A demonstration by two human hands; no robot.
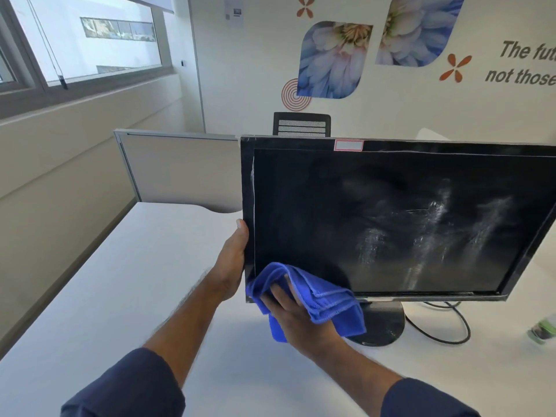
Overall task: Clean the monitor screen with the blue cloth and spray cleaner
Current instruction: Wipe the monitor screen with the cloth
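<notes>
1. Dark blue sleeves point(126, 389) come in from the bottom edge, forearms bare beyond the cuffs.
2. Right hand point(296, 319) holds the folded blue cloth point(316, 293), fingers curled into its folds, and presses it against the lower left corner of the monitor point(391, 218).
3. Left hand point(233, 260) grips the monitor's left edge just beside the right hand; the thumb lies on the front bezel, the fingers are hidden behind the frame.
4. Both hands are close together at that same corner, the left just above and outward of the right.
5. Beyond the right hand, the dark screen shows pale, streaky smears across its middle and far side; a thin white line runs along the bezel above the left hand.
6. Under the cloth and past the right hand stands the monitor's round black base point(382, 323) on the white table point(120, 281), with a black cable point(445, 329) looping away from it.
7. Far out from the right hand, at the picture's edge, lies a blurred greenish object point(543, 331); I cannot tell whether it is the spray cleaner.
8. Behind the monitor are a grey partition point(180, 170) and a chair back point(301, 124).
</notes>
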